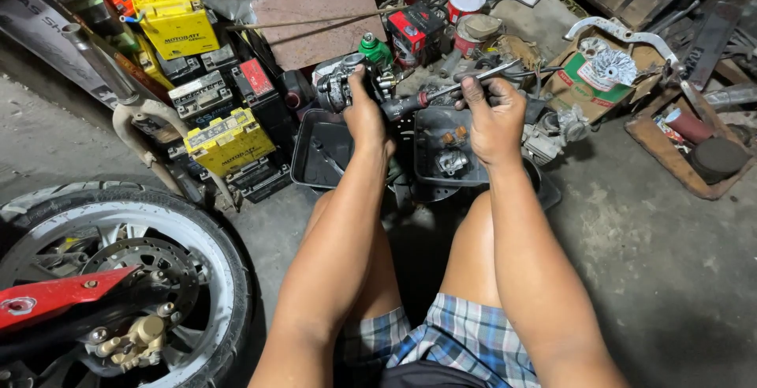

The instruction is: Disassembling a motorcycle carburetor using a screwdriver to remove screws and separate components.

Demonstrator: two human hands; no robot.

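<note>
I saw the carburetor (341,84), a grey metal body with small fittings, held up above the left of two black trays (315,155) on the concrete floor (646,230). My left hand (365,116) was wrapped around it from the right, fingers closed tight on the casting. My right hand (494,116) was closed on the screwdriver (441,95), which lay nearly level, its dark handle pointing toward the carburetor and its shaft running up to the right. The two hands were near each other, over the trays. The right tray (430,163) held small metal parts. To the left stood a stack of yellow and black batteries (225,139), and a motorcycle wheel (134,277) with its brake disc filled the lower left corner. A torn cardboard box (611,72) lay to the right.
</note>
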